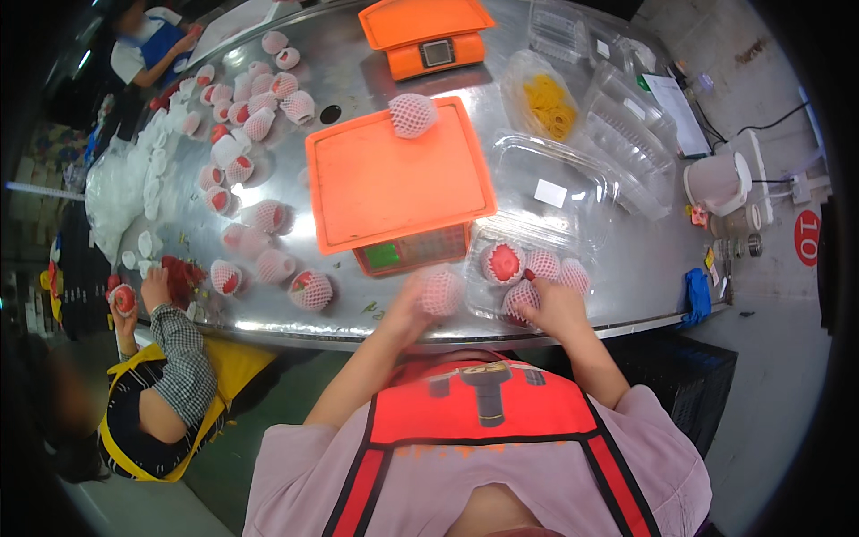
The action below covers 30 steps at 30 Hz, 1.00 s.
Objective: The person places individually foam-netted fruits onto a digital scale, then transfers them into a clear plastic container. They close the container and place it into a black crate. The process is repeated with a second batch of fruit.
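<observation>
My left hand point(405, 307) is blurred. It holds a red fruit in a white foam net point(443, 290), just left of a clear plastic clamshell box point(480, 305). Inside the box's near half sit several netted fruits, one with its bare red top point(503, 262) facing up. My right hand point(560, 303) reaches over the box's near edge, its thumb and fingers around the lower netted fruit point(521, 299). A small dark red spot shows at a fingertip. The box's lid point(550, 168) lies folded back, with a white label on it.
An orange scale point(396, 181) stands ahead, one netted fruit point(413, 115) on its pan; a second scale point(429, 33) stands behind. Netted fruits point(262, 101) spread leftward. Yellow rubber bands point(549, 104) and clear boxes point(624, 127) lie right. At left, a co-worker's hand point(156, 288) works nearby.
</observation>
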### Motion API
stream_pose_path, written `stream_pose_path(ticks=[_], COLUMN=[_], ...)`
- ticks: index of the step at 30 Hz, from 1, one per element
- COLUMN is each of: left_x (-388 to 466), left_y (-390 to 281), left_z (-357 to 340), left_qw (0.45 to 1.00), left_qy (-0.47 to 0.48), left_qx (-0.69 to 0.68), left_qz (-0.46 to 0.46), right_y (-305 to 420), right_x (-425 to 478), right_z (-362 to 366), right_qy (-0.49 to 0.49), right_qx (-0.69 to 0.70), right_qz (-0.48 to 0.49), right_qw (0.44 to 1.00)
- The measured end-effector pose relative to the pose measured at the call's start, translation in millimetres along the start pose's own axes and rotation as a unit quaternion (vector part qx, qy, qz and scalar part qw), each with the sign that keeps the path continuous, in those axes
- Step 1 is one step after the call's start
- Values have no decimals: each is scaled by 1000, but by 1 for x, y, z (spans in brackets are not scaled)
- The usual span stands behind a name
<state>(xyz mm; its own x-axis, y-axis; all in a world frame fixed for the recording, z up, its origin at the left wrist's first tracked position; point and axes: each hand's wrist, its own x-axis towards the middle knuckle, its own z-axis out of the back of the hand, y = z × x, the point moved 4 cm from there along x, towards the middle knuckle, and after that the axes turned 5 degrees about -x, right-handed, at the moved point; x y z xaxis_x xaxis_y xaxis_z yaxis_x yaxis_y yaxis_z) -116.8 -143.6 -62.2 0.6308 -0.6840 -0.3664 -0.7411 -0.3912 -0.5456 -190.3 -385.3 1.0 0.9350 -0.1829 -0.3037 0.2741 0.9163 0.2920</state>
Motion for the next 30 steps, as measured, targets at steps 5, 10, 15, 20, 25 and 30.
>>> stream_pose_path(ticks=[5,10,15,20,25,30], left_x=[9,15,10,6,-7,-13], left_y=[13,22,25,6,-20,-24], left_z=[-3,4,-1,-5,-16,-18], left_qw=[999,996,997,1000,997,976], left_qy=[-19,-6,-13,12,44,-10], left_qx=[-2,-17,-3,13,-46,-218], left_qz=[50,84,80,11,-36,12], right_y=[-16,-1,28,35,39,98], right_x=[-20,-18,-1,5,48,158], right_z=[-43,-54,-73,-46,43,82], right_qy=[-105,-97,-139,-91,-158,-259], right_qx=[134,240,217,120,172,183], right_qz=[-27,-17,53,68,98,231], right_qw=[985,966,965,986,967,920])
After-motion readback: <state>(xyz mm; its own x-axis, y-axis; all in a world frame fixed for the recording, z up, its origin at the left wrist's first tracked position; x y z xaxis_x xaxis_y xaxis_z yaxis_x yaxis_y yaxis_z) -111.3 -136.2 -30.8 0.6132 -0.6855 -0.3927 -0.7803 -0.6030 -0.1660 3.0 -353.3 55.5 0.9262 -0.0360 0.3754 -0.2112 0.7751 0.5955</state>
